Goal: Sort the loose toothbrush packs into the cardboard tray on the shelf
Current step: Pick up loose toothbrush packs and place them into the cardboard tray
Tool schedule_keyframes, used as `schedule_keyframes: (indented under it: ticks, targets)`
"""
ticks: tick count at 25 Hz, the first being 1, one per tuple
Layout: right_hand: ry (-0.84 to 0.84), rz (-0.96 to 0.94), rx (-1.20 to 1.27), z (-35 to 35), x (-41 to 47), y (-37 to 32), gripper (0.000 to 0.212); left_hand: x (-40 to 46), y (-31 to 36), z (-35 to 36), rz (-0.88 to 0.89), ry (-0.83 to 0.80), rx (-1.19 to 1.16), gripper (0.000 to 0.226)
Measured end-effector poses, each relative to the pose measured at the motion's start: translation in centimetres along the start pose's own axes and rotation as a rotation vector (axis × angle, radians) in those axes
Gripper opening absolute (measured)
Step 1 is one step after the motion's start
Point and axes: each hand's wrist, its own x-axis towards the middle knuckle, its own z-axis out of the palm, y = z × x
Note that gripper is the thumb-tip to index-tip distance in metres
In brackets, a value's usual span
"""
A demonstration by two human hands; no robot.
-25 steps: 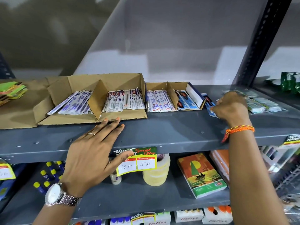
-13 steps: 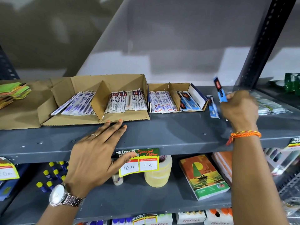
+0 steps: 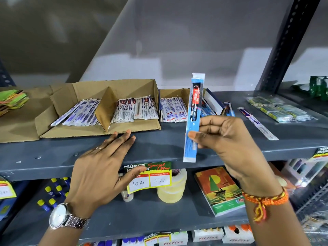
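- We hold one blue toothbrush pack [image 3: 193, 118] up in the air in our right hand [image 3: 229, 144], in front of the shelf [image 3: 159, 148].
- Our thumb and fingers pinch the pack near its lower half, so it stands almost straight up. We think we hold it this way to read it and pick its spot.
- The cardboard tray [image 3: 99, 128] lies on the shelf at about ten o'clock from the pack. Its sections already hold rows of packs.
- A smaller box [image 3: 170, 93] sits just behind the pack, touching the tray's right end. Blue packs lie in it, so this one may belong there.
- Two loose packs [image 3: 255, 121] wait on the shelf at three o'clock.
- Our left hand [image 3: 103, 167] rests flat on the shelf edge at eight o'clock, fingers close together and holding nothing. We think it steadies us.
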Motion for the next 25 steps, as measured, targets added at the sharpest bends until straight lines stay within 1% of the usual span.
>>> schedule_keyframes:
  ticks: [3, 9, 10, 12, 15, 18, 20, 25]
  targets:
    - [-0.048, 0.019, -0.004, 0.3, -0.4, 0.7, 0.012, 0.0, 0.1, 0.0, 0.000, 0.005, 0.004, 0.081]
    - [-0.062, 0.027, -0.031, -0.1, 0.1, 0.9, 0.016, -0.1, 0.0, 0.1, -0.001, 0.022, 0.010, 0.081]
    - [-0.041, 0.027, -0.045, -0.4, 0.5, 0.8, 0.019, -0.1, 0.0, 0.1, -0.002, 0.023, 0.013, 0.081]
    - [0.053, 0.016, -0.105, -1.5, 1.8, 0.4, 0.027, -0.1, 0.1, 0.1, -0.004, 0.018, 0.017, 0.081]
    - [0.219, 0.000, -0.354, -3.5, 5.4, -0.1, 0.028, 0.0, 0.1, 0.1, -0.002, 0.019, 0.006, 0.080]
    - [0.301, 0.043, -0.584, -5.1, 9.5, -0.5, 0.026, -0.1, 0.1, 0.0, -0.006, 0.022, -0.006, 0.080]
    - [0.301, 0.082, -0.720, -5.5, 11.8, -0.6, 0.028, 0.0, 0.1, 0.0, -0.003, 0.015, -0.004, 0.080]
    - [0.193, 0.136, -1.015, -4.9, 15.1, 0.4, 0.021, -0.2, -0.1, 0.1, -0.003, 0.014, -0.019, 0.080]
